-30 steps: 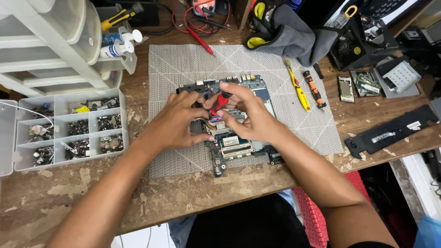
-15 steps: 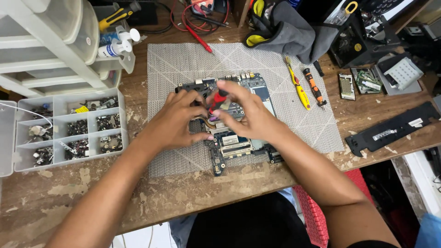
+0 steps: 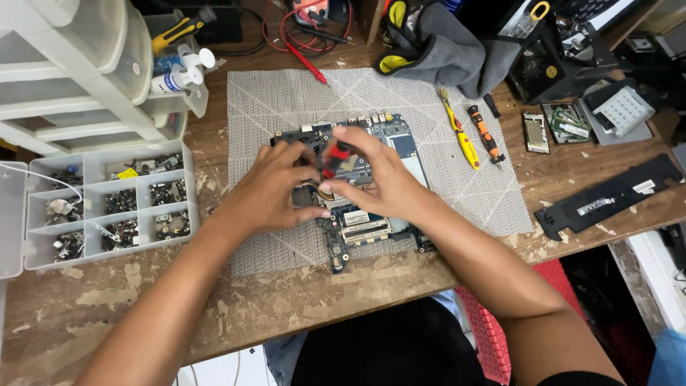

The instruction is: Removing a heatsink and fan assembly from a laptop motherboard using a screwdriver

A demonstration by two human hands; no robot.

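Head | right hand point(image 3: 382, 182) grip closed round red-black screwdriver point(image 3: 334, 159) | left hand point(image 3: 275, 189) curled, pressing flat circuit board point(image 3: 371, 221)

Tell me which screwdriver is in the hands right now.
The red-and-black screwdriver, gripped by the right hand over the circuit board. The yellow one and orange one lie untouched on the mat.

Both forearms angle inward, left hand point(image 3: 275, 187) and right hand point(image 3: 379, 179) meeting, fingers curled, knuckles up
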